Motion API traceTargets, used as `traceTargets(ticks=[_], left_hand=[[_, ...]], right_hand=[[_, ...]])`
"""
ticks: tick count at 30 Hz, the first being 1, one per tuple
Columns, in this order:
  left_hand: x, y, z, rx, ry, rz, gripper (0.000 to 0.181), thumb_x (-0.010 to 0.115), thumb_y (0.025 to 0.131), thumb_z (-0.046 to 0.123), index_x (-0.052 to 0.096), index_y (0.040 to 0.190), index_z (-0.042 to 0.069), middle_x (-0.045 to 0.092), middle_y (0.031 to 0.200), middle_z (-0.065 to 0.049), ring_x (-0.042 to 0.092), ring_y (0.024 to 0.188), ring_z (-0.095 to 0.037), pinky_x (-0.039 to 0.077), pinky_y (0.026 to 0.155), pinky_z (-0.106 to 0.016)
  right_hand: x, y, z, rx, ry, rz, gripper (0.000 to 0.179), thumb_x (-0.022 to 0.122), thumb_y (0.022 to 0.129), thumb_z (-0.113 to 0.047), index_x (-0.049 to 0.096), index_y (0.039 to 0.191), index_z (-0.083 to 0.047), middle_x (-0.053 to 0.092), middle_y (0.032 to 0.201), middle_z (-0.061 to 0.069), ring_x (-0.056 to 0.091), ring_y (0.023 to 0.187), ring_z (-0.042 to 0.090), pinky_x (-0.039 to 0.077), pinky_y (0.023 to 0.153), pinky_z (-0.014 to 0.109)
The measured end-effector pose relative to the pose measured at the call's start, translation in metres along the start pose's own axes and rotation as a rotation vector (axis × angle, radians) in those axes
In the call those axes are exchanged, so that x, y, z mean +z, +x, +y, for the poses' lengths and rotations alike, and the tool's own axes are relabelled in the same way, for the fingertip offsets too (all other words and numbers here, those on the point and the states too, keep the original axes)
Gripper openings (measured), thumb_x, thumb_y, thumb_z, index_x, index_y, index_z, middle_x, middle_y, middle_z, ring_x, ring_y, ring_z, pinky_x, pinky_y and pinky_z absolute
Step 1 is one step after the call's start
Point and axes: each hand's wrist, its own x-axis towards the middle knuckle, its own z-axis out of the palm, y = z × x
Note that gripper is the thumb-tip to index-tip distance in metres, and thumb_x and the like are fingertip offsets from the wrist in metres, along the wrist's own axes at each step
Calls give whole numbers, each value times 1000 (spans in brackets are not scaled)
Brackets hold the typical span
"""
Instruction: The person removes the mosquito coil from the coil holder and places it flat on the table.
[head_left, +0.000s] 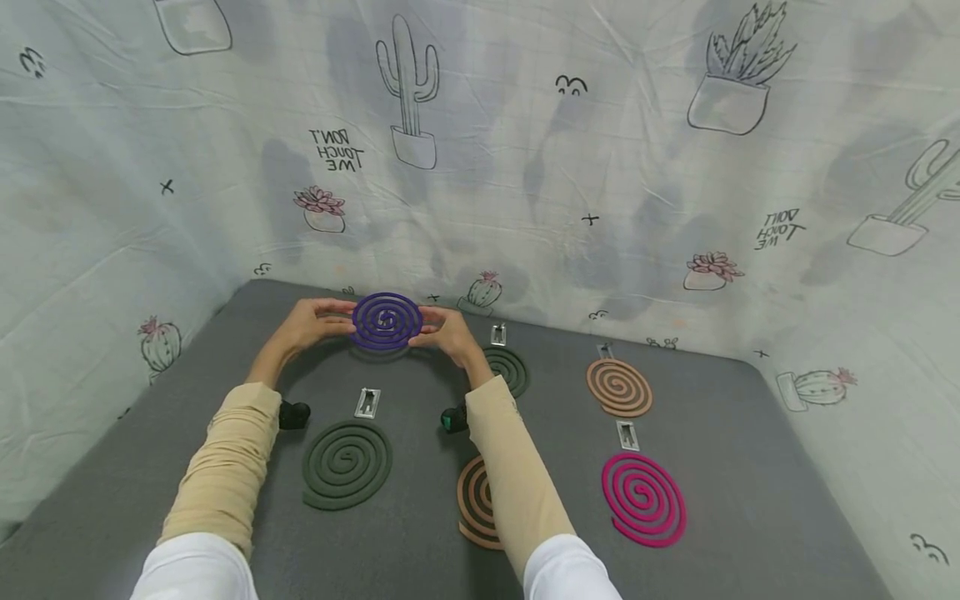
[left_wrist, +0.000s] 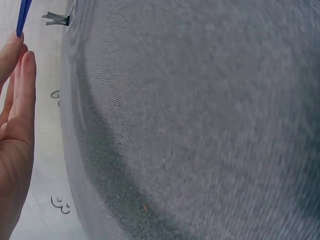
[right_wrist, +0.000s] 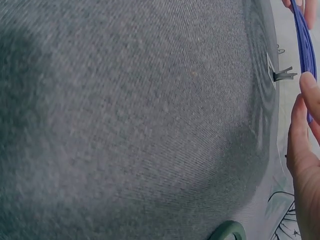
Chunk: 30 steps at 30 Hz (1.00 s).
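A purple mosquito coil (head_left: 386, 326) is held up at the far left of the grey table, above its own shadow. My left hand (head_left: 307, 325) pinches its left edge, with the thumb nearest me and the fingers behind. On the opposite edge, my right hand (head_left: 452, 333) pinches it the same way. Seen edge-on in the right wrist view, the coil (right_wrist: 306, 47) is tilted upright and raised off the cloth. Close by it, a small metal coil stand (right_wrist: 286, 74) has its forked tip sticking up. The left wrist view shows only a corner of the coil (left_wrist: 22, 17).
A green coil (head_left: 347, 456) lies nearer me, below a metal stand (head_left: 367, 403). Another green coil (head_left: 519, 367) and a tan one (head_left: 462, 500) are partly behind my right arm. To the right lie a tan coil (head_left: 619, 385) and a pink coil (head_left: 682, 504). A printed curtain (head_left: 510, 167) stands behind.
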Motion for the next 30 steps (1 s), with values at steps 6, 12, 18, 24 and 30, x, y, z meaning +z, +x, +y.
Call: traceTargets(ticks=[6, 12, 18, 24, 30], left_hand=[[-1, 1, -1, 2, 18, -6, 46, 71, 85, -1, 53, 124, -18, 55, 122, -35, 64, 87, 1, 54, 79, -18], [-4, -2, -2, -10, 54, -14, 45, 73, 84, 4, 55, 121, -17, 55, 121, -35, 65, 87, -2, 54, 76, -18], [-5, -3, -3, -9, 107, -25, 53, 75, 83, 6, 53, 128, -10, 55, 124, -32, 64, 86, 0, 52, 73, -15], [-4, -4, 2, -30, 115, -60, 55, 77, 80, 2, 52, 128, -12, 50, 131, -31, 62, 109, -23, 52, 80, -17], [-2, -3, 5, -47, 127, -80, 51, 75, 79, -5, 51, 123, -15, 50, 129, -33, 56, 115, -38, 52, 82, -16]], right_hand=[[-2, -1, 0, 2, -28, 16, 62, 75, 76, 10, 54, 134, 0, 54, 136, 14, 59, 115, 29, 51, 94, 34], [-1, 0, 2, 6, -13, 0, 61, 76, 77, 8, 55, 133, -1, 58, 131, 15, 60, 114, 27, 49, 97, 35], [-4, 0, 1, 8, -48, -23, 62, 77, 76, 6, 57, 133, -3, 57, 133, 12, 57, 118, 26, 47, 100, 37], [-5, 1, 2, 5, -63, -31, 61, 79, 74, 7, 58, 131, -2, 58, 132, 12, 59, 115, 25, 50, 95, 34], [-4, -2, 1, 5, -79, -34, 62, 79, 73, 7, 58, 130, -1, 58, 131, 13, 59, 115, 26, 51, 93, 34]])
